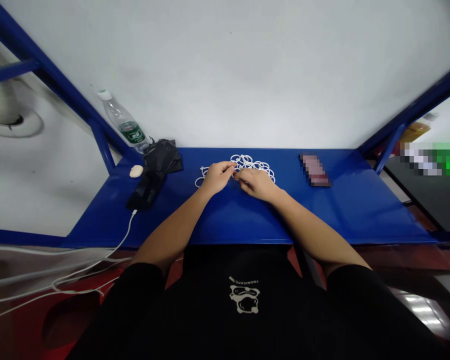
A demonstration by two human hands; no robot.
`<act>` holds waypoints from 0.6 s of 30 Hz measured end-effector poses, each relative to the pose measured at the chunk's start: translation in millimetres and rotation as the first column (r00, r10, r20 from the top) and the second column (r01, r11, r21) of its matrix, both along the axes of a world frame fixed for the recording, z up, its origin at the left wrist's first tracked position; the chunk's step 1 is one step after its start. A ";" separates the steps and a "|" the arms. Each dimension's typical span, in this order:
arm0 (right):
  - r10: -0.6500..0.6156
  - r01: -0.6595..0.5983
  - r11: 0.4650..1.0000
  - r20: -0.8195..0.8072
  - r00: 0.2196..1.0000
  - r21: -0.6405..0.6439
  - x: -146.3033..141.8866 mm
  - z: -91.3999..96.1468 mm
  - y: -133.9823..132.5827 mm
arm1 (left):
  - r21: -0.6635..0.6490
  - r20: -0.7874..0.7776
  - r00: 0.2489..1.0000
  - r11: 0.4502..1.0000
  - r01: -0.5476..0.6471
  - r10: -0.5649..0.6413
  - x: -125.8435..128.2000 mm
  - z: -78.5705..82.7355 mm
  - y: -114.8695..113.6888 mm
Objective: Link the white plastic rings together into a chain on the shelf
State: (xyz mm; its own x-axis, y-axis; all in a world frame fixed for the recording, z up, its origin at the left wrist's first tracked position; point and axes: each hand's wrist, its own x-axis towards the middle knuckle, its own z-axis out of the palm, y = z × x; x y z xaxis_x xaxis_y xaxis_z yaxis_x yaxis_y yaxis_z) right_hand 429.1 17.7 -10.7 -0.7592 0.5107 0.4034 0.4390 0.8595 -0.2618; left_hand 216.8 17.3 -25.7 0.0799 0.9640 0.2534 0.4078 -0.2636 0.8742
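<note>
Several thin white plastic rings [263,166] lie in a loose pile on the blue table, behind and beside my right hand. A smaller group of white rings [199,182] lies at the left, partly covered by my left hand [218,177]. Its thumb and fingers are pinched together at the near side of the pile. My right hand [258,183] is curled, and its fingertips meet those of the left. Both hands appear closed on a white ring, which the fingers mostly hide, so its exact shape between them is unclear.
On the blue table [228,225], a phone [315,170] lies to the right. To the left are a black plastic bag [163,156], a black device with a white cable [132,218], a cream rounded object [136,171] and a water bottle [125,122]. A wall rises behind.
</note>
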 end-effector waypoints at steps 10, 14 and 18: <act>0.031 -0.023 0.997 -0.094 0.995 0.079 -1.7 -6.3 3.4 | 0.045 0.068 0.998 0.999 0.017 -0.020 0.9 1.9 -1.6; 0.020 -0.014 0.998 -0.118 0.993 0.053 -1.2 -5.8 3.3 | 0.085 0.049 0.998 0.996 0.030 -0.034 -0.4 0.4 -0.4; 0.089 -0.085 0.996 -0.177 0.980 0.032 -3.0 -5.4 1.4 | 0.108 0.034 0.999 0.994 0.001 -0.005 -2.9 1.4 -0.2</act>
State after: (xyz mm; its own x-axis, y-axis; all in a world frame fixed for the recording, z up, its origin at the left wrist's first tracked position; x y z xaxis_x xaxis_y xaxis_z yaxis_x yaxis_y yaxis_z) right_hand 426.1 19.1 -16.1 -0.7154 0.4342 0.5474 0.3102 0.8994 -0.3079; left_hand 213.9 17.2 -24.3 0.0724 0.9307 0.3586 0.3770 -0.3584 0.8540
